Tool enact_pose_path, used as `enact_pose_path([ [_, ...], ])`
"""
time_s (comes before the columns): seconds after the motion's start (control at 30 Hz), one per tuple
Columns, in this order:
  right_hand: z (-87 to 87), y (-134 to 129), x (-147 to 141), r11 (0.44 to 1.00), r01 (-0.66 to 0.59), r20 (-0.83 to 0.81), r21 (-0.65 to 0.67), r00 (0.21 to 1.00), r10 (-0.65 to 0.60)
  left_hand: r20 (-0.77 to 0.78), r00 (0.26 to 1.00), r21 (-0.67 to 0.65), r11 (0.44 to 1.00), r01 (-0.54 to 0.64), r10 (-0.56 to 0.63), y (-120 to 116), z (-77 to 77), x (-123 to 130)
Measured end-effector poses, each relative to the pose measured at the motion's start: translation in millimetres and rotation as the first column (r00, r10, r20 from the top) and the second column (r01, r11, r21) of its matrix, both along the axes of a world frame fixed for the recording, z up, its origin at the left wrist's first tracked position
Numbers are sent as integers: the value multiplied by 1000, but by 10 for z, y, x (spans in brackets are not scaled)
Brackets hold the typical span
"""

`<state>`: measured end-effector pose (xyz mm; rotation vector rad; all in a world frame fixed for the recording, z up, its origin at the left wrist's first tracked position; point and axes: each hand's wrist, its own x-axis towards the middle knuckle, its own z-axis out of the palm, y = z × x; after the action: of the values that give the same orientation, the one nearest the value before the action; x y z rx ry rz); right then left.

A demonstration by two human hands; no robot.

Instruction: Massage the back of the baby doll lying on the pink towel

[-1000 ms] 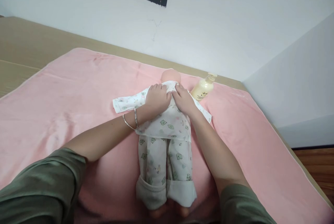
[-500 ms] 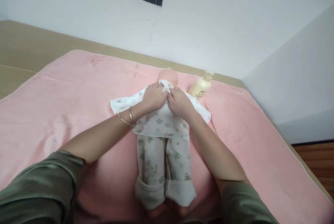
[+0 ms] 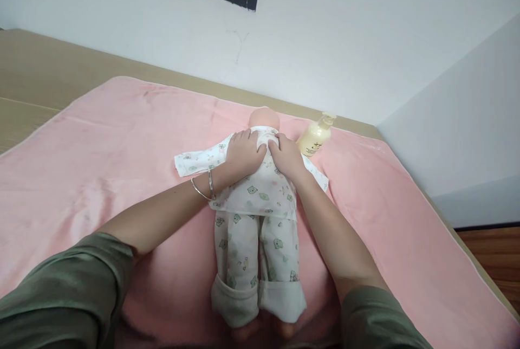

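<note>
A baby doll (image 3: 264,118) lies stretched out with its head away from me; whether it faces up or down I cannot tell. It wears a white printed shirt (image 3: 260,195), sleeves spread sideways, and matching trousers (image 3: 244,246) with wide turned-up cuffs. My left hand (image 3: 245,155) rests on the left of the shirt's upper part, fingers extended and thumb pointing inward. On the other side my right hand (image 3: 287,158) lies on the shirt near the shoulder, its thumb apart from the fingers. Between the two thumbs shows a narrow strip of fabric.
A pink blanket (image 3: 142,132) spreads beneath the doll over a tan surface (image 3: 60,59). Beyond the right sleeve a pale yellow pump bottle (image 3: 316,136) leans or lies on the blanket. White walls (image 3: 325,29) rise behind and to the right.
The shirt fabric that both hands had gathered near the neck is let go and lies flatter. My hands have moved slightly apart, and their fingers have loosened.
</note>
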<state>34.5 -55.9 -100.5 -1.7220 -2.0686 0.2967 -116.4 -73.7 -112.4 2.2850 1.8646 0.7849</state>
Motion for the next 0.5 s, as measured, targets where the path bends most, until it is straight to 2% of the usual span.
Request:
enact_pose_path([
  [0.3,-31,32,45,1000,-22,-12,1,1000,22,-79,997,1,1000,8,-8,-110,73,8],
  [0.4,-6,50,103,997,-72,-27,-36,997,71,-52,999,-41,999,-10,8,-84,91,-10],
  [0.5,50,-11,85,991,-130,35,-31,991,131,2,1000,-111,993,-29,29,-16,111,-47],
])
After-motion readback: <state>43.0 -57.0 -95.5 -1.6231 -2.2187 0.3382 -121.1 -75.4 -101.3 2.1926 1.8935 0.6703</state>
